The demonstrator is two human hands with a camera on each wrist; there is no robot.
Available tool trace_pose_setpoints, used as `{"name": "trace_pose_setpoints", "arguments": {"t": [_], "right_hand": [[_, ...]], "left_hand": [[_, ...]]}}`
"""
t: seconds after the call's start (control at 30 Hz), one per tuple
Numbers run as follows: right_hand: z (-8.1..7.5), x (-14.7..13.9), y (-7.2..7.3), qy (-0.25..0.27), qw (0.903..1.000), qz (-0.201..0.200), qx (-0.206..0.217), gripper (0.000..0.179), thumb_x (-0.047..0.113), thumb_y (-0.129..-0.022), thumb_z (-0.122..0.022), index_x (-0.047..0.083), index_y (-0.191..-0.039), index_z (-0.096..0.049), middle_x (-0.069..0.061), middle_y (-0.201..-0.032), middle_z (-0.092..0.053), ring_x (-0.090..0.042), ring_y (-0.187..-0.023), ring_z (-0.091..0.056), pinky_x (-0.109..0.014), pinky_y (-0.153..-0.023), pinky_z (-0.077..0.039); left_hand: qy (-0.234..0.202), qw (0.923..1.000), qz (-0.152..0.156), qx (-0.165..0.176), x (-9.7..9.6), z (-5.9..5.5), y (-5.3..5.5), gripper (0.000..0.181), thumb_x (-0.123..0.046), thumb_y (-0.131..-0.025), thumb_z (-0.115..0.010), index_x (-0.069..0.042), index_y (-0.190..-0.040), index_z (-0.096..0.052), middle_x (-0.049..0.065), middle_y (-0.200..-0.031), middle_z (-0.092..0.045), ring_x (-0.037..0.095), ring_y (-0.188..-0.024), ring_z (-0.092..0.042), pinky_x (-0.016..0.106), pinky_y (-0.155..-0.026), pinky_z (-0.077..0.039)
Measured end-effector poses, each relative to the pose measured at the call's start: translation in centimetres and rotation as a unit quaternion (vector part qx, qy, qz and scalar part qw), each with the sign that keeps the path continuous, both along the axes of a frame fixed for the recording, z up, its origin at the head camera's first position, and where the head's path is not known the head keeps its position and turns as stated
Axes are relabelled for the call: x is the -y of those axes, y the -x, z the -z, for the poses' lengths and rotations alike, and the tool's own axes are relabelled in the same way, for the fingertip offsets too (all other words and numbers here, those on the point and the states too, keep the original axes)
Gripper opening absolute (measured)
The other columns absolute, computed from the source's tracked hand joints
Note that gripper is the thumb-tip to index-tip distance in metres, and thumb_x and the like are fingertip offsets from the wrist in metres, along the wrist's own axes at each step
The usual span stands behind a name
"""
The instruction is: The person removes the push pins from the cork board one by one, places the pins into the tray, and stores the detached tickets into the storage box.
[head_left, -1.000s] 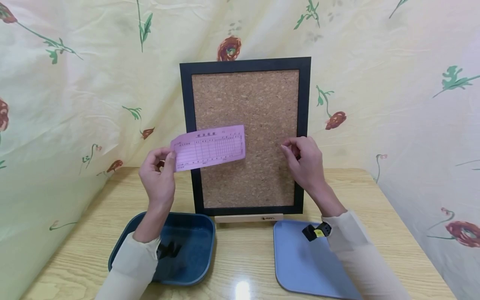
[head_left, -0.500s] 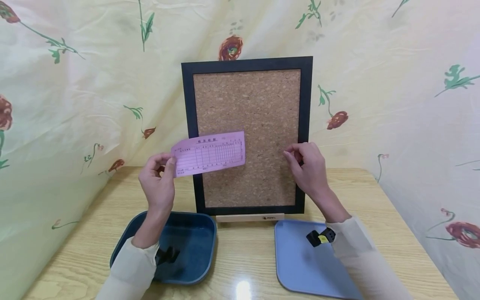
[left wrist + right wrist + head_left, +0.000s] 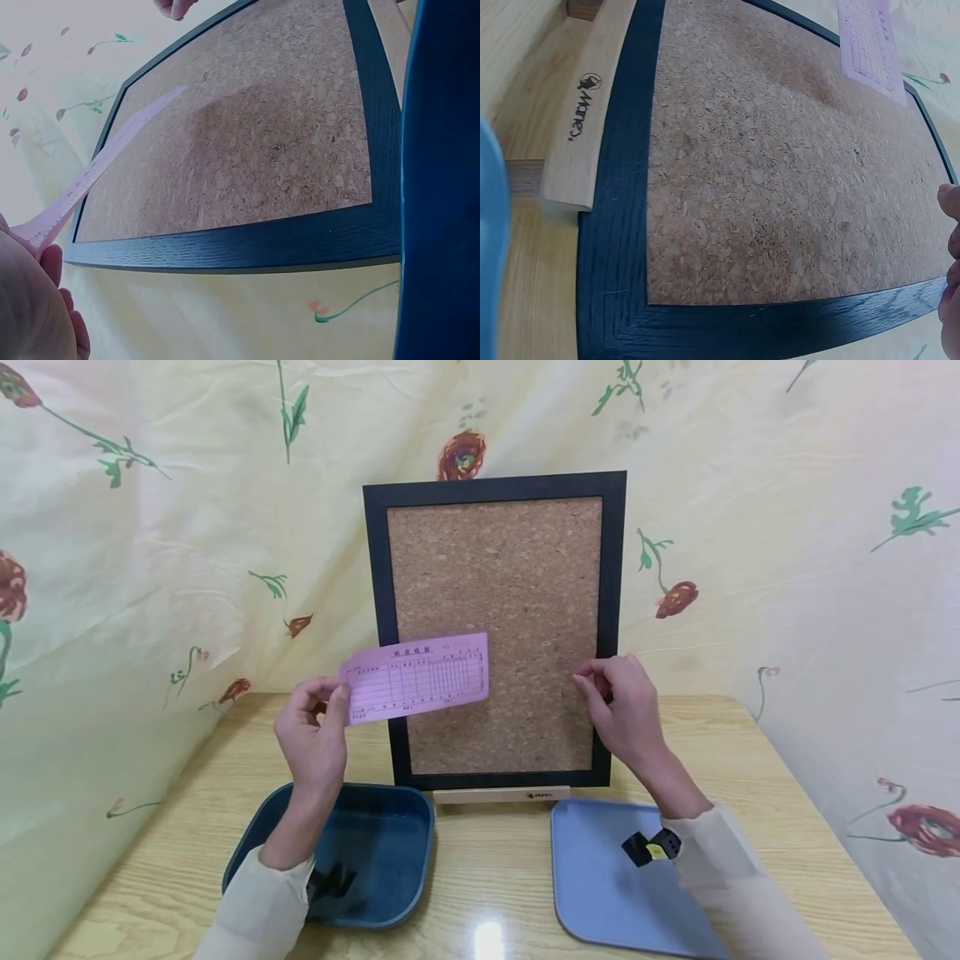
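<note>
My left hand (image 3: pixel 311 735) pinches a pink receipt (image 3: pixel 420 678) by its left edge, thumb in front. Printed lines and a grid cover the receipt, which is held out before the lower left of a cork board (image 3: pixel 502 577) in a black frame. In the left wrist view the receipt (image 3: pixel 112 154) appears nearly edge-on, apart from the cork. Before the board's right side is my right hand (image 3: pixel 622 710), thumb and forefinger brought together and the other fingers curled. Nothing shows between those fingertips; a very small thing there could be hidden. The right wrist view catches only part of that hand (image 3: pixel 951 255).
The board stands upright on a pale wooden base (image 3: pixel 502 795). A dark blue bin (image 3: pixel 420 860) sits below my left forearm, and a light blue tray (image 3: pixel 592 893) below my right. Both lie on a wooden table (image 3: pixel 480 868) backed by a flowered cloth (image 3: pixel 787 568).
Both hands have come down somewhat, the left bringing the receipt lower across the board. My right hand has also shifted slightly to the right. The grip on the receipt is the same.
</note>
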State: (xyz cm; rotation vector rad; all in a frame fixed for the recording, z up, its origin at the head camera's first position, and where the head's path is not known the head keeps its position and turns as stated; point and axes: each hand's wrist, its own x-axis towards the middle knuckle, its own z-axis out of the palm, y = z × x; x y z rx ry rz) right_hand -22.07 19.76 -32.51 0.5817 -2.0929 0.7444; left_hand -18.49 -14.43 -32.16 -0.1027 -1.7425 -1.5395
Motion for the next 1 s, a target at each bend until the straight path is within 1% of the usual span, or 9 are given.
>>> {"name": "trace_pose_setpoints", "arguments": {"t": [0.17,0.4,0.63,0.77,1.0], "right_hand": [[0.3,-0.2,-0.4,-0.007,1.0000,0.006,0.002,0.013,0.001,-0.086,-0.075,-0.003,-0.096,-0.068,-0.012,-0.069,-0.054,-0.019,-0.071,-0.044,-0.022,-0.067,-0.028],[0.7,-0.5,-1.0,-0.009,0.9999,0.006,0.005,0.013,0.000,-0.084,-0.076,-0.003,-0.095,-0.068,-0.012,-0.069,-0.054,-0.017,-0.071,-0.043,-0.021,-0.067,-0.027],[1.2,-0.9,-1.5,-0.015,0.9999,0.004,-0.002,0.014,-0.003,-0.082,-0.077,-0.004,-0.093,-0.068,-0.012,-0.070,-0.056,-0.017,-0.071,-0.043,-0.021,-0.066,-0.027],[1.5,-1.1,-1.7,-0.018,0.9998,0.005,-0.006,0.014,-0.004,-0.082,-0.077,-0.004,-0.092,-0.067,-0.011,-0.068,-0.053,-0.016,-0.071,-0.041,-0.021,-0.066,-0.027],[1.9,-1.6,-2.3,-0.020,0.9997,0.012,0.002,0.014,-0.005,-0.081,-0.077,-0.003,-0.092,-0.068,-0.008,-0.066,-0.050,-0.018,-0.069,-0.040,-0.020,-0.066,-0.024]], "left_hand": [[0.002,1.0000,-0.001,0.003,0.2,0.2,-0.3,0.020,-0.009,-0.098,-0.062,0.009,-0.103,-0.067,-0.016,-0.084,-0.063,0.006,-0.073,-0.054,0.016,-0.065,-0.040],[-0.006,1.0000,0.000,0.006,0.4,0.5,-0.8,0.019,-0.007,-0.098,-0.062,0.011,-0.102,-0.066,-0.017,-0.084,-0.064,0.005,-0.072,-0.055,0.015,-0.065,-0.041],[0.002,1.0000,-0.002,0.009,0.6,0.9,-1.3,0.019,-0.008,-0.098,-0.062,0.010,-0.102,-0.067,-0.017,-0.084,-0.064,0.006,-0.072,-0.055,0.014,-0.063,-0.041],[0.003,1.0000,-0.003,0.008,0.9,1.2,-1.7,0.018,-0.007,-0.098,-0.062,0.009,-0.103,-0.068,-0.017,-0.085,-0.064,0.006,-0.073,-0.055,0.014,-0.063,-0.041],[-0.001,0.9999,-0.004,0.013,1.2,1.6,-2.1,0.017,-0.006,-0.097,-0.062,0.010,-0.102,-0.067,-0.016,-0.083,-0.064,0.006,-0.071,-0.055,0.014,-0.061,-0.040]]}}
